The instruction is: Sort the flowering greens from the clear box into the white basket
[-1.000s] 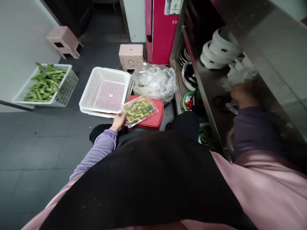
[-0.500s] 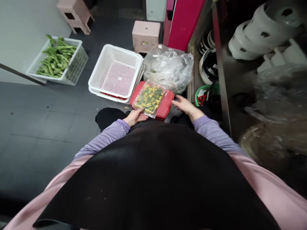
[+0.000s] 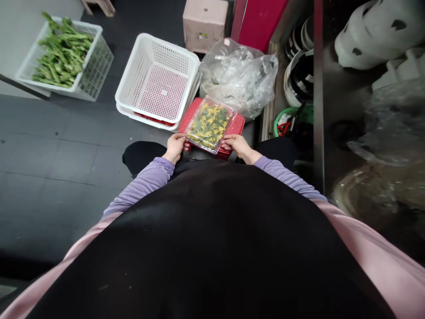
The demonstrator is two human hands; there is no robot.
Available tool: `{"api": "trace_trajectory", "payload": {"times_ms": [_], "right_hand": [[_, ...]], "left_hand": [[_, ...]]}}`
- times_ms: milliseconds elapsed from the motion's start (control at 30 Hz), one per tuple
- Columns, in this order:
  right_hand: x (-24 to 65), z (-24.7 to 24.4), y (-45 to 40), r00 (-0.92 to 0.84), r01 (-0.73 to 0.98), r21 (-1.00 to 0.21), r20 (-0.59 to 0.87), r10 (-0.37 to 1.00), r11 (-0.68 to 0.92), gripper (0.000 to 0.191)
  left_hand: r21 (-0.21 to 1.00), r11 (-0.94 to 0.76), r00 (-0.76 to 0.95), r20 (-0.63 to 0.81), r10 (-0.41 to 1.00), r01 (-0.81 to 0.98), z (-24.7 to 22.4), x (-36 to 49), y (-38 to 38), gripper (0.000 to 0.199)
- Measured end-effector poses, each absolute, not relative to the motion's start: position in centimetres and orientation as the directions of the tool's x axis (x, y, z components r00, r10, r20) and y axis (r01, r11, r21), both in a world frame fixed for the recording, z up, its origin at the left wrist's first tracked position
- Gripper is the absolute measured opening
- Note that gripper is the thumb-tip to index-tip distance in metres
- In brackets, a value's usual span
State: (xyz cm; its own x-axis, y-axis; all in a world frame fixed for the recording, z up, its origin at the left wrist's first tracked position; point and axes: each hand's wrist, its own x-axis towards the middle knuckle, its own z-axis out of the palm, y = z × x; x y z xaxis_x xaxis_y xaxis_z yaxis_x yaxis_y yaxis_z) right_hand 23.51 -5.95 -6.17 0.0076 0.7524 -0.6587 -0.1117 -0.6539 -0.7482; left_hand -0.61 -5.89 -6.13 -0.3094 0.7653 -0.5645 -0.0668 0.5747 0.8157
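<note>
Through the head view, I have the clear container [image 3: 210,124] at upper centre, over the red box [image 3: 237,127]. My left hand [image 3: 175,149] pinches its near-left corner and my right hand [image 3: 241,148] its near-right edge. I judge this a two-handed steadying step; any move from here calls for even fingertip pressure, keeping the container level and its lid unflexed.

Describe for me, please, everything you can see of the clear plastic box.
Shallow and rectangular, the clear plastic box has a glossy top, seemingly closed, over yellow and dark-green contents. It lies nearly flat over a red container. The left hand pinches its near left corner, the right hand its near right corner.
</note>
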Motion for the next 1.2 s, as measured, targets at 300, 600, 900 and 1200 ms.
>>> {"api": "trace_trajectory", "payload": {"times_ms": [300, 600, 900, 1200], "right_hand": [[22.6, -5.0, -6.5, 0.056, -0.133, -0.713, -0.698, 0.714, -0.688, 0.023], [22.2, -6.0, -6.1, -0.124, -0.184, -0.608, -0.765, 0.632, -0.773, 0.020], [21.2, -5.2, -6.9, 0.116, -0.143, -0.759, -0.651, 0.751, -0.636, 0.022], [23.2, -7.4, -6.4, -0.250, -0.333, -0.589, -0.698, 0.671, -0.737, 0.039]], "left_hand": [[0.832, 0.554, -0.361, -0.509, 0.781, 0.026, -6.7, -0.2, -5.5, 0.014], [0.855, 0.506, -0.285, -0.460, 0.841, 0.112, -7.6, -0.9, -4.8, 0.016], [0.858, 0.511, -0.320, -0.469, 0.823, 0.057, -7.6, -0.6, -4.2, 0.019], [0.872, 0.480, -0.300, -0.434, 0.849, 0.097, -7.8, -0.9, -4.2, 0.018]]}}
